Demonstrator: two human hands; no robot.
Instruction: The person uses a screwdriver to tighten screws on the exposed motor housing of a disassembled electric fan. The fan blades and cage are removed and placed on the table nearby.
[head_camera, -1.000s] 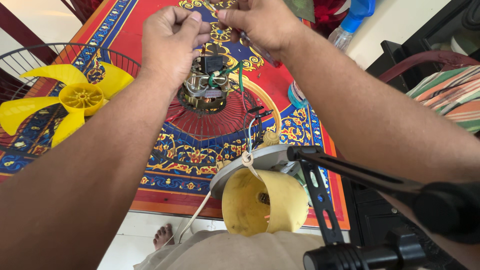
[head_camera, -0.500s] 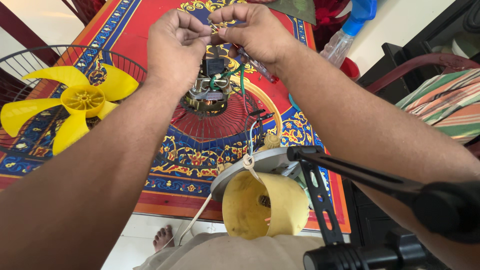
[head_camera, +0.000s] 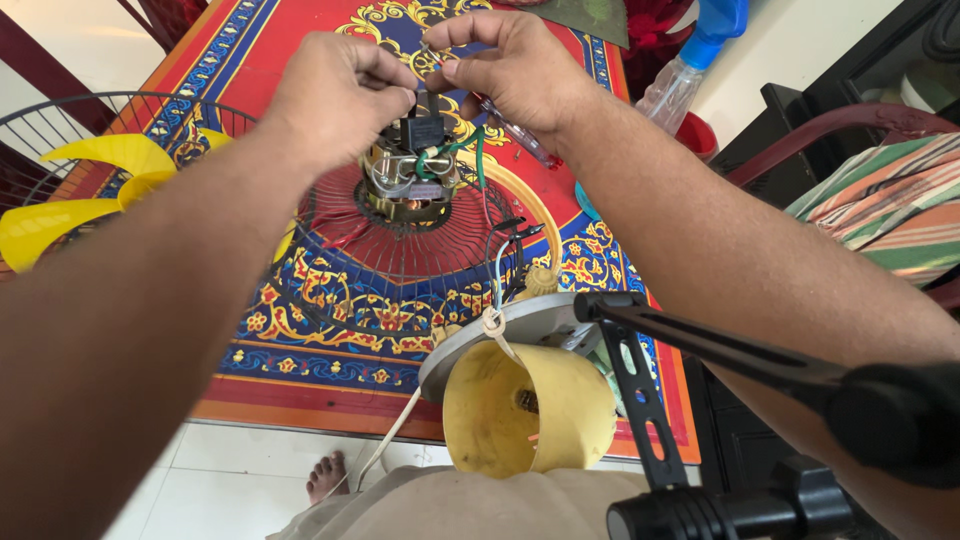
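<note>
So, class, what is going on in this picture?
A person is working on a taken-apart fan over a patterned red table cloth. Both hands are raised above the bare fan motor, which sits on a wire guard. The left hand and right hand pinch thin wires between their fingertips. The yellow fan blade lies off to the left in another guard, and a yellow housing sits nearest the camera.
</note>
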